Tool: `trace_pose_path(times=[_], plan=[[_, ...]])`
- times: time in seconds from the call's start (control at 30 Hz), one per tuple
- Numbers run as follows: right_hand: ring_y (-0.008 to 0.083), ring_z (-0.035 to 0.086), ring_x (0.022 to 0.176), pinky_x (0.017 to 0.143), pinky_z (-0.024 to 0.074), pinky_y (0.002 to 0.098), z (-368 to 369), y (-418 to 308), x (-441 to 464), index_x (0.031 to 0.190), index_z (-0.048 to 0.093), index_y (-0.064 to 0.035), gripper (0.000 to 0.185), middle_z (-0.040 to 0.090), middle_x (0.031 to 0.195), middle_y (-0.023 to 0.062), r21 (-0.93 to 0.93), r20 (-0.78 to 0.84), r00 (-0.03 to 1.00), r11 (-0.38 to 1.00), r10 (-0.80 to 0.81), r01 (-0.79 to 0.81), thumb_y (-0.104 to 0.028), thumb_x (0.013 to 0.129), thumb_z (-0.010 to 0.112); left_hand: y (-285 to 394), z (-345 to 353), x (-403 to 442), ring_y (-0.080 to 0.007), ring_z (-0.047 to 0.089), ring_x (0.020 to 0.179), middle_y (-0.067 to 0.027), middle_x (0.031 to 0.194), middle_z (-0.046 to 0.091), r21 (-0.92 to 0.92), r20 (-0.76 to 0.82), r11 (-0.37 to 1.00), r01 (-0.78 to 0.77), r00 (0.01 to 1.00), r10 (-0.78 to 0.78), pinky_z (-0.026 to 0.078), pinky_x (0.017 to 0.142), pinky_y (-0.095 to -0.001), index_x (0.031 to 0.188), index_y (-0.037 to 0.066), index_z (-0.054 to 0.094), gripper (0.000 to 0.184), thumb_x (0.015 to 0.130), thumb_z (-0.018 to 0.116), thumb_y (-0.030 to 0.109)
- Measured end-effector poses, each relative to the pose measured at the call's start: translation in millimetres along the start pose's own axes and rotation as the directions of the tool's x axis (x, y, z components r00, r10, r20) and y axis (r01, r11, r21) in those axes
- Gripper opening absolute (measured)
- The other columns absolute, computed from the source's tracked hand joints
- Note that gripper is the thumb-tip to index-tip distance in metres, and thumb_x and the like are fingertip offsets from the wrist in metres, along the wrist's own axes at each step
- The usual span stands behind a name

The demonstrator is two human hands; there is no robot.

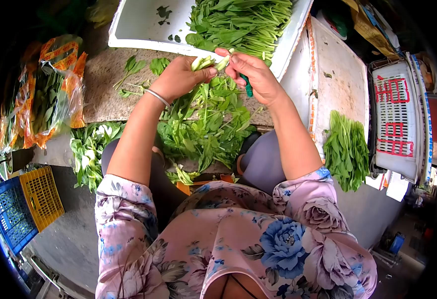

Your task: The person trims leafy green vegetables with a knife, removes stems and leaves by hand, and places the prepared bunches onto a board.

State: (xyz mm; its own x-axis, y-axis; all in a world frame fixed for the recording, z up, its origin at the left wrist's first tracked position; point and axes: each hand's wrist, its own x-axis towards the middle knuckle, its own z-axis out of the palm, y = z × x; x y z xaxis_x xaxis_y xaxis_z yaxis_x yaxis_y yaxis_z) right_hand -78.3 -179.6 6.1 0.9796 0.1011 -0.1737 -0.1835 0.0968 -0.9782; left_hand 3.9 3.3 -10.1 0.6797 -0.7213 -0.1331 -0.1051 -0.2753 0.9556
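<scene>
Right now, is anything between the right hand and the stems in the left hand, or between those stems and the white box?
Nothing visible separates the right hand from the pale stems in the left hand. Toward the inside of the white box, only its near rim stands in the way.

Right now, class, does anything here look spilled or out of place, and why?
Loose greens lie tangled between the person's legs, unlike the neater stems in the white box. Stray sprigs lie left of that heap, and leaf scraps dot the box, looking dropped. Nothing appears clearly damaged.
</scene>
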Motion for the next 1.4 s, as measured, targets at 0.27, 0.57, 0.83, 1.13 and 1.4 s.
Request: trace_pose_path(times=[0.27, 0.57, 0.83, 1.13, 1.4], plan=[[0.0021, 0.034, 0.055, 0.046, 0.0262, 0.0157, 3.2, -0.1, 0.0, 0.115, 0.055, -0.0033, 0.036, 0.039, 0.063, -0.0065, 0.082, 0.059, 0.998, 0.996, 0.025, -0.030, -0.027, 0.089, 0.053, 0.6, -5.1, -5.4, -0.0063, 0.048, 0.067, 0.0025, 0.074, 0.059, -0.029, 0.105, 0.998, 0.053, 0.993, -0.049, 0.039, 0.061, -0.0228, 0.092, 0.006, 0.062, 0.024, 0.083, 0.062, 0.028], [0.0063, 0.045, 0.055, 0.049, 0.0374, 0.0215, -45.2, 22.9, 19.4, 0.111, 0.057, -0.0032, 0.042, 0.053, 0.067, -0.0002, -0.402, -0.074, 0.968, 0.881, 0.240, -0.249, -0.036, 0.085, 0.058, 15.1, -13.6, -12.7, -0.0029, 0.040, 0.049, -0.0007, 0.080, 0.064, -0.151, -0.009, 0.981, 0.121, 0.992, -0.124, 0.031, 0.042, -0.0191, 0.094, 0.007, 0.063, 0.025, 0.082, 0.063, 0.029], [0.0283, 0.058, 0.098, 0.081, 0.0470, 0.0356, -105.5, 24.4, 62.0, 0.110, 0.054, -0.0018, 0.030, 0.062, 0.103, 0.0124, -0.848, -0.529, 0.848, 0.004, 0.014, -0.530, -0.015, 0.083, 0.048, -6.3, -14.8, 2.9, -0.0081, 0.053, 0.071, 0.0000, 0.076, 0.063, -0.159, -0.181, 0.984, -0.082, 0.982, 0.052, 0.042, 0.068, -0.0247, 0.089, 0.002, 0.062, 0.023, 0.083, 0.061, 0.024], [0.0290, 0.058, 0.100, 0.083, 0.0469, 0.0371, -105.7, 41.2, 77.4, 0.117, 0.041, -0.0005, 0.037, 0.057, 0.109, 0.0196, -0.807, -0.590, 0.794, -0.143, 0.148, -0.573, -0.007, 0.081, 0.046, 1.6, -26.2, 4.8, -0.0069, 0.052, 0.075, -0.0005, 0.078, 0.062, 0.007, -0.216, 1.000, 0.015, 0.976, -0.013, 0.041, 0.073, -0.0239, 0.094, 0.003, 0.063, 0.023, 0.085, 0.060, 0.023], [0.0281, 0.059, 0.096, 0.080, 0.0482, 0.0354, -111.9, 35.4, 80.6, 0.096, 0.062, -0.0021, 0.024, 0.061, 0.103, 0.0145, -0.823, -0.567, 0.797, -0.200, 0.209, -0.532, -0.007, 0.074, 0.054, -7.1, -27.5, 2.5, -0.0077, 0.051, 0.065, -0.0006, 0.072, 0.062, -0.098, -0.252, 0.994, -0.050, 0.968, 0.024, 0.042, 0.062, -0.0249, 0.087, 0.002, 0.063, 0.021, 0.082, 0.062, 0.023]])
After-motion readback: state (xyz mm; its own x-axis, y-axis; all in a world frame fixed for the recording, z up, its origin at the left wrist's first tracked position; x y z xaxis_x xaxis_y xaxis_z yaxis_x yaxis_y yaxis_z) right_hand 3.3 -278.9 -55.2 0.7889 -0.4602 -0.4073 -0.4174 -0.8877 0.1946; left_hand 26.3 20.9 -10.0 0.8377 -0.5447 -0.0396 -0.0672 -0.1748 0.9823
